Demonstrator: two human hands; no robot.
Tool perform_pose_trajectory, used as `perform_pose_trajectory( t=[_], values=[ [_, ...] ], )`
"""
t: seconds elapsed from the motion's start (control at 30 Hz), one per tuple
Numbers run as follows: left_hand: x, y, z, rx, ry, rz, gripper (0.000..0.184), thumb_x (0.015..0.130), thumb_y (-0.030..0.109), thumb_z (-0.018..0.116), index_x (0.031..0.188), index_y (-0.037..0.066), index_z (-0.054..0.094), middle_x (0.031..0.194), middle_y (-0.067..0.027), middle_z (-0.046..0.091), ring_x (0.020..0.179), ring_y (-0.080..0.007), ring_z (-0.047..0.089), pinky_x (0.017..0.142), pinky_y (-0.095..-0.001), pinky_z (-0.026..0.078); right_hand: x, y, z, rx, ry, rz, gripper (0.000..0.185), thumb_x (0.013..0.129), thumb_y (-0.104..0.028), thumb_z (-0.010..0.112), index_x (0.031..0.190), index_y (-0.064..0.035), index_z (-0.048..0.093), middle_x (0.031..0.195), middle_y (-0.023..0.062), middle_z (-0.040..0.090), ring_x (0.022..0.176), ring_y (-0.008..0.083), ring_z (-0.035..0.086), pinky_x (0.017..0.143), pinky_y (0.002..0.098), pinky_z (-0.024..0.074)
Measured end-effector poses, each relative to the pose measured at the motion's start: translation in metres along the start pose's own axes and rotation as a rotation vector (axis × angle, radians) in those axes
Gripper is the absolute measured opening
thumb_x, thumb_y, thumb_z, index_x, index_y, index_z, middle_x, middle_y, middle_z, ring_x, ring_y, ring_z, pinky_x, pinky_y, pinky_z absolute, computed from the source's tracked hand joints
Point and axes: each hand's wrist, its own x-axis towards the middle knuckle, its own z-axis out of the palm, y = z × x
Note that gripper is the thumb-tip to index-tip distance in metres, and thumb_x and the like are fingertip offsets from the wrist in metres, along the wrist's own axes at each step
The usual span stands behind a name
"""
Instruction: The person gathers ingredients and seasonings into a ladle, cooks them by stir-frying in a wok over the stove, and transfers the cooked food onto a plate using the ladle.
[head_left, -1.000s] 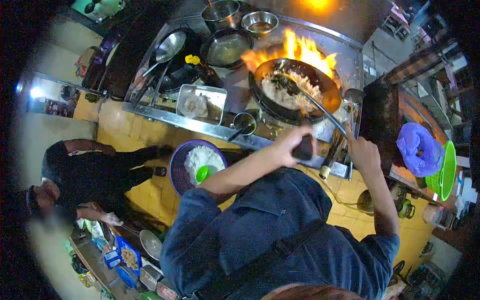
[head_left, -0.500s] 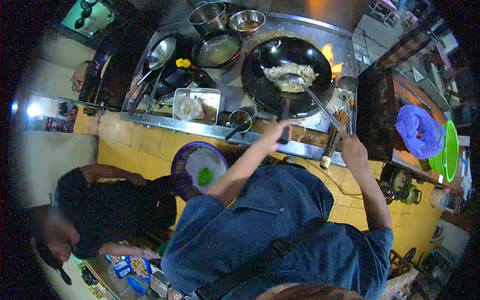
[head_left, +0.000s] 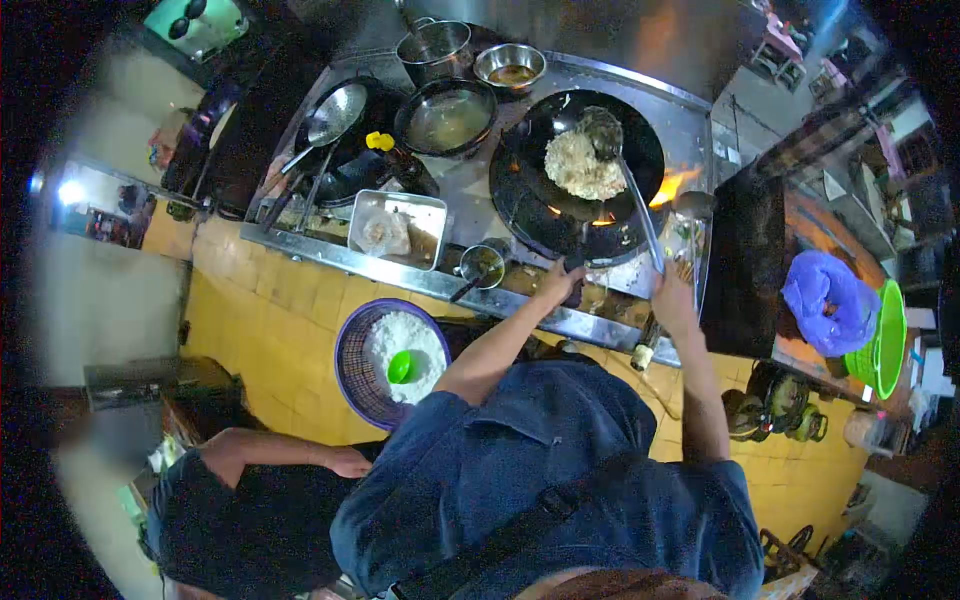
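Beyond the left grip [head_left: 556,286] on its handle [head_left: 576,292] sits the wok [head_left: 525,185]

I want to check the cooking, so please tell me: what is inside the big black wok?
The wok holds a pale heap of food, probably rice, with a ladle head at the heap's far edge. The wok's bottom beneath them is covered, so I cannot see it.

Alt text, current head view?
The left hand grips the handle of a black wok; the right hand holds a ladle to the pale food inside, flame beside the wok. A purple basket of white grains stands nearby.
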Motion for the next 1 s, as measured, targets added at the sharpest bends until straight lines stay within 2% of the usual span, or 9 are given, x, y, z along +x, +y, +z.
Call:
perform_pose_trajectory(
  t=[0.03, 0.13, 0.53, 0.67, 0.73, 0.77, 0.83, 0.9, 1.0],
  values=[
    [-0.021, 0.093, -0.027, -0.33, -0.183, -0.292, 0.043, 0.076, 0.022, 0.066, 0.105, -0.003, 0.048, 0.07, -0.0062, 0.058, 0.054, -0.0143, 0.054, 0.048, -0.0269, 0.044, 0.008, -0.005, 0.011, 0.007, -0.031, -0.007, 0.035, 0.087, -0.024, 0.044, 0.11, 0.0017, 0.041, 0.068, 0.0288, 0.057, 0.066, 0.0469, 0.056, 0.059, 0.0532, 0.0457],
    [-0.022, 0.092, -0.025, -0.401, -0.119, -0.333, 0.045, 0.074, 0.022, 0.068, 0.105, -0.003, 0.047, 0.071, -0.0063, 0.058, 0.054, -0.0129, 0.053, 0.048, -0.0262, 0.045, 0.035, 0.018, 0.069, 0.021, -0.058, -0.099, 0.036, 0.088, -0.025, 0.042, 0.104, 0.0078, 0.041, 0.062, 0.0282, 0.055, 0.063, 0.0467, 0.056, 0.058, 0.053, 0.046],
    [-0.014, 0.115, -0.035, -0.702, -0.299, -0.6, 0.013, 0.078, 0.009, 0.058, 0.077, 0.0, 0.049, 0.062, -0.011, 0.054, 0.048, -0.0201, 0.055, 0.043, -0.0348, 0.05, 0.05, -0.013, 0.022, -0.098, -0.158, -0.021, 0.032, 0.089, -0.022, 0.036, 0.093, 0.007, 0.05, 0.084, 0.0288, 0.053, 0.075, 0.0441, 0.057, 0.066, 0.0481, 0.0481],
    [-0.013, 0.118, -0.02, -0.854, -0.362, -0.931, 0.012, 0.08, 0.014, 0.056, 0.078, 0.004, 0.052, 0.064, -0.0095, 0.056, 0.048, -0.0187, 0.053, 0.045, -0.0336, 0.047, 0.04, -0.01, -0.009, -0.128, -0.61, 0.061, 0.035, 0.088, -0.027, 0.038, 0.1, 0.0036, 0.049, 0.093, 0.0292, 0.055, 0.089, 0.043, 0.055, 0.075, 0.049, 0.0453],
    [-0.031, 0.184, -0.013, -0.754, -0.228, -0.812, 0.011, 0.082, 0.015, 0.056, 0.087, 0.006, 0.053, 0.065, -0.0042, 0.053, 0.054, -0.0168, 0.053, 0.05, -0.0315, 0.048, 0.028, -0.014, -0.052, -0.256, -0.524, 0.03, 0.038, 0.087, -0.031, 0.04, 0.109, 0.0, 0.047, 0.088, 0.0299, 0.057, 0.085, 0.043, 0.056, 0.078, 0.0498, 0.0443],
    [-0.048, 0.246, -0.033, -1.323, -0.307, -0.858, 0.014, 0.082, 0.016, 0.056, 0.082, 0.004, 0.049, 0.067, -0.0055, 0.051, 0.056, -0.0148, 0.049, 0.053, -0.0287, 0.044, 0.014, -0.044, -0.091, -0.38, -0.459, 0.061, 0.036, 0.085, -0.028, 0.044, 0.112, -0.0041, 0.046, 0.078, 0.0268, 0.059, 0.079, 0.0403, 0.059, 0.073, 0.0488, 0.047],
    [-0.051, 0.278, -0.055, -1.29, -0.414, -0.903, 0.015, 0.082, 0.015, 0.056, 0.08, 0.003, 0.048, 0.068, -0.0065, 0.051, 0.056, -0.0147, 0.049, 0.053, -0.0285, 0.045, -0.003, -0.072, -0.135, -0.45, -0.441, -0.021, 0.036, 0.084, -0.025, 0.045, 0.115, -0.0064, 0.045, 0.076, 0.0246, 0.06, 0.076, 0.0391, 0.06, 0.07, 0.0475, 0.0483],
    [-0.042, 0.272, -0.067, -1.313, -0.481, -1.044, 0.013, 0.083, 0.014, 0.054, 0.075, 0.005, 0.049, 0.059, -0.0074, 0.052, 0.051, -0.0189, 0.053, 0.05, -0.0303, 0.047, -0.013, -0.073, -0.142, -0.53, -0.424, -0.111, 0.038, 0.083, -0.022, 0.047, 0.118, -0.0088, 0.044, 0.074, 0.0223, 0.06, 0.072, 0.0379, 0.061, 0.066, 0.0461, 0.0497],
    [-0.038, 0.184, -0.065, -0.939, -0.425, -0.742, 0.014, 0.083, 0.016, 0.054, 0.074, 0.005, 0.051, 0.061, -0.0071, 0.054, 0.05, -0.0171, 0.052, 0.048, -0.03, 0.046, -0.025, -0.058, -0.134, -0.5, -0.423, -0.162, 0.055, 0.079, -0.015, 0.048, 0.132, -0.0175, 0.033, 0.075, 0.0233, 0.058, 0.069, 0.0387, 0.059, 0.065, 0.0466, 0.0475]
  ],
)
